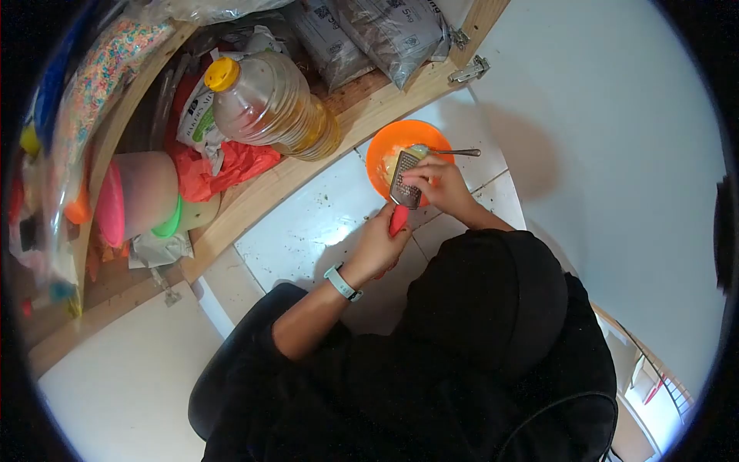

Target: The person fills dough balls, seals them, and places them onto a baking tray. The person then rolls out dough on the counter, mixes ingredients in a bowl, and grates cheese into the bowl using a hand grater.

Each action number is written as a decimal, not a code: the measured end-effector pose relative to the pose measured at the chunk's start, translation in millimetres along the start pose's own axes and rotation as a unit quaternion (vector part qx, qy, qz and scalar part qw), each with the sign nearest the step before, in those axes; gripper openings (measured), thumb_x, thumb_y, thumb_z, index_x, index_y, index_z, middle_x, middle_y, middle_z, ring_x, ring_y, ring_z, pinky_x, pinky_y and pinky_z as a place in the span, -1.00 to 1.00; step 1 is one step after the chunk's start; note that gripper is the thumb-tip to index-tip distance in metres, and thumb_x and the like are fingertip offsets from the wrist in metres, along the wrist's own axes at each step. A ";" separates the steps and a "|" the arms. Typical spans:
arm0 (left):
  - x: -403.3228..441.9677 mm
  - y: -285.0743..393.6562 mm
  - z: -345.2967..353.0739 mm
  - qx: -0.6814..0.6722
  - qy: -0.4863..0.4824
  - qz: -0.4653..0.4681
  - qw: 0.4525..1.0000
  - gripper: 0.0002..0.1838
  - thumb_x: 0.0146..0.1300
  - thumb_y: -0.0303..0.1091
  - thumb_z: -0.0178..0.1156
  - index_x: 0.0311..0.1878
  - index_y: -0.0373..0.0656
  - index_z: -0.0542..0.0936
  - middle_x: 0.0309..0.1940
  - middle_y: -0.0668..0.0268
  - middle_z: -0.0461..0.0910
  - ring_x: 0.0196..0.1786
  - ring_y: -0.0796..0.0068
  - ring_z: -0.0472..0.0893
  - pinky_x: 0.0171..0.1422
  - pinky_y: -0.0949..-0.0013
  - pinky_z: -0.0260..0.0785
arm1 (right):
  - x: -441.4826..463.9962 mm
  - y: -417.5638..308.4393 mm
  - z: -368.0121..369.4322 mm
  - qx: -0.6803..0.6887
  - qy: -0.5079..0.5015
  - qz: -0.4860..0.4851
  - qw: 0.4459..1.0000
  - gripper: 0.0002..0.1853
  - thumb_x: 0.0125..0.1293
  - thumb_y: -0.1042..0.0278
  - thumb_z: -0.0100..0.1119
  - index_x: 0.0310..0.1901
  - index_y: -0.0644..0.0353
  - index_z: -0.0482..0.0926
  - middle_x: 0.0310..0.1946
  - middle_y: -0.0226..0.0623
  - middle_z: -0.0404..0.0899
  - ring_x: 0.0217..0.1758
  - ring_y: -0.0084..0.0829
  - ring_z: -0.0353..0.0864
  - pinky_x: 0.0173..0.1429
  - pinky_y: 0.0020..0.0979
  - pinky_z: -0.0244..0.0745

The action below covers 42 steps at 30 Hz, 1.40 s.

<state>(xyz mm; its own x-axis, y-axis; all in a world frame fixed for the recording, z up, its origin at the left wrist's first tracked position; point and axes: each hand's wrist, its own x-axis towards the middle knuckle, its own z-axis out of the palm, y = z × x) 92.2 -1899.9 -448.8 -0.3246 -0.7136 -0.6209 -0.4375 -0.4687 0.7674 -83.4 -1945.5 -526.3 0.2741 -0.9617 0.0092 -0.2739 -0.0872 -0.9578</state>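
An orange bowl [377,158] sits on white tiles, with pale contents inside and a metal spoon [462,152] resting across its rim. Over the bowl a flat metal grater [408,171] is held at a slant. My left hand [375,245], with a pale watch on its wrist, is closed round the grater's red handle [399,221]. The fingertips of my right hand [445,187] are bent together against the grating face. Whatever they pinch, if anything, is hidden by the fingers.
Left of the bowl, a wooden shelf [254,208] holds a large oil bottle [269,104] with a yellow cap, plastic tubs [142,192] and grey 5 kg bags [385,35]. A white cabinet door [608,115] stands to the right. Small crumbs dot the tiles [296,219].
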 end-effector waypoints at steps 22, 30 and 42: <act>22.0 -16.7 -2.7 0.104 0.060 0.094 0.988 -0.67 0.18 -0.37 0.10 -0.01 -0.26 0.38 -0.50 0.01 0.53 -0.56 0.14 0.58 -0.51 0.18 0.39 | 11.8 16.6 10.9 0.064 0.097 0.040 0.992 -0.87 0.09 0.35 0.31 -0.32 0.14 0.71 -0.43 -0.31 0.58 -0.28 -0.42 0.54 -0.13 -0.47 0.41; 21.6 -12.2 -11.8 0.100 0.085 0.138 0.982 -0.60 0.18 -0.33 0.12 0.07 -0.26 0.38 -0.45 -0.08 0.56 -0.41 0.01 0.61 -0.31 0.16 0.43 | 2.7 -5.1 19.1 0.100 0.074 0.081 0.989 -0.86 0.11 0.34 0.33 -0.32 0.20 0.69 -0.41 -0.38 0.62 -0.34 -0.58 0.53 -0.20 -0.52 0.41; 12.9 -10.6 -19.9 -0.197 -0.041 -0.025 0.979 -0.63 0.33 -0.42 0.03 0.16 -0.25 0.26 -0.68 0.38 0.36 -0.85 0.65 0.25 -0.80 0.51 0.06 | 8.6 8.6 2.2 0.006 0.116 -0.018 0.993 -0.81 0.25 0.44 0.14 -0.12 0.21 0.63 -0.41 -0.33 0.44 -0.34 -0.44 0.46 -0.20 -0.42 0.35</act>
<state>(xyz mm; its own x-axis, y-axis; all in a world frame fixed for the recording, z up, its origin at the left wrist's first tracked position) 109.4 -1914.5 -461.7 -0.3851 -0.6479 -0.6572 -0.1020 -0.6779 0.7281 -81.4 -1953.9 -535.1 0.0627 -0.9921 0.1083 -0.2573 -0.1209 -0.9587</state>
